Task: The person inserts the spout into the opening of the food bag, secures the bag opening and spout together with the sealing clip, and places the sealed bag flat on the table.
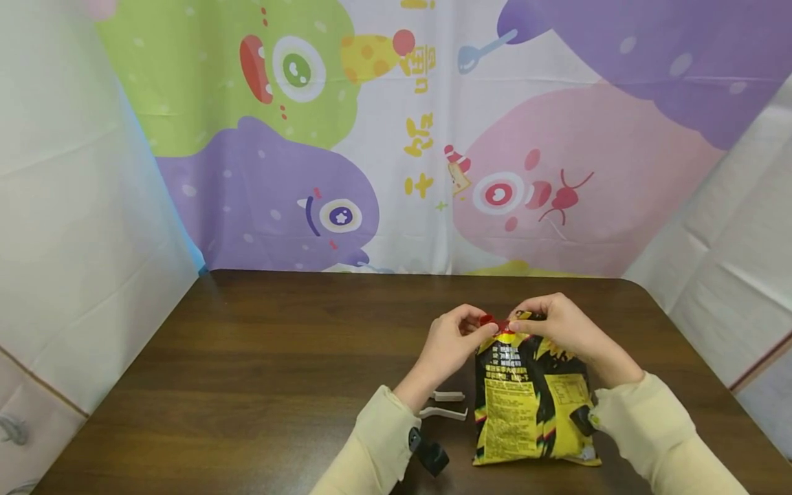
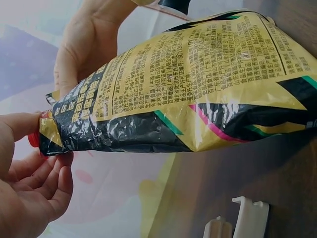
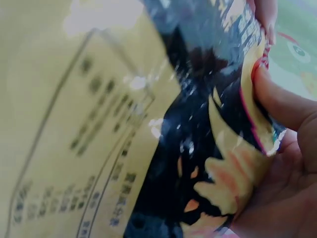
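A black and yellow snack bag (image 1: 513, 405), printed with Chinese text, stands upright on the table with its top edge bunched between both hands. My left hand (image 1: 454, 337) pinches the top left corner, thumb in front and fingers behind. A small red piece (image 1: 487, 319) shows at that edge, partly hidden by the fingers; its kind cannot be made out. At the other side, my right hand (image 1: 563, 326) grips the top of the bag, its thumb (image 3: 282, 99) pressing on the front near the red. The left wrist view shows the left hand (image 2: 29, 183) at the narrowed top.
Left of the bag, a white sealing clip (image 1: 443, 414) and a second pale clip piece (image 1: 447, 397) lie on the dark wooden table (image 1: 278, 371). A cloth with cartoon monsters (image 1: 421, 137) hangs behind the table's far edge.
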A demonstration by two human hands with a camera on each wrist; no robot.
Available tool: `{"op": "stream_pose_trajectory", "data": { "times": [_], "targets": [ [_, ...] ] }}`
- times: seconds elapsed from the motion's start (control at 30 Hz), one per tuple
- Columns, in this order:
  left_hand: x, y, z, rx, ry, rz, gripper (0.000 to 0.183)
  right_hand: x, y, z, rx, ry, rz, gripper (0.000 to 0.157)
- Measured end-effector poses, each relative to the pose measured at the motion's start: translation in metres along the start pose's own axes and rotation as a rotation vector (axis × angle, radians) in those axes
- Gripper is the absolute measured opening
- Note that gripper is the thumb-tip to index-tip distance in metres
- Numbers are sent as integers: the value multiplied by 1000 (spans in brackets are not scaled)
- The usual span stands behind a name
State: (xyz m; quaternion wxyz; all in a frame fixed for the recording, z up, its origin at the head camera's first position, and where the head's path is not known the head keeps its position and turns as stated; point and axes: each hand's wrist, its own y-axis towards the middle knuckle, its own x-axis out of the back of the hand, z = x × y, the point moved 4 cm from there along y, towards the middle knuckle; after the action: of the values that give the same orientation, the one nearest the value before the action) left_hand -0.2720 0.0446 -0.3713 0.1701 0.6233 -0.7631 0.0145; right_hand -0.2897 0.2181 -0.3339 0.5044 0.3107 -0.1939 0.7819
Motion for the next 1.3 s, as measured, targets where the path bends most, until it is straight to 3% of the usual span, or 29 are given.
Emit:
{"op": "stream_pose_trajectory", "data": {
  "times": [0.23, 0.63, 0.8, 0.97, 1.3],
  "targets": [
    [0, 0, 1, 16, 16, -9, 26, -1, 0, 7, 28, -113, -24, 15],
    [6, -1, 7, 2, 1, -27, 26, -4, -3, 12, 44, -175, -24, 21],
    [13, -2, 10, -20, 52, -60, 23, -4, -4, 12, 44, -184, -30, 21],
    [21, -7, 19, 2, 113, -89, 16, -4, -5, 11, 28, -187, -37, 21],
    [30, -19, 32, 8, 190, -67, 10, -5, -6, 9, 15, -199, -54, 18]
  ]
}}
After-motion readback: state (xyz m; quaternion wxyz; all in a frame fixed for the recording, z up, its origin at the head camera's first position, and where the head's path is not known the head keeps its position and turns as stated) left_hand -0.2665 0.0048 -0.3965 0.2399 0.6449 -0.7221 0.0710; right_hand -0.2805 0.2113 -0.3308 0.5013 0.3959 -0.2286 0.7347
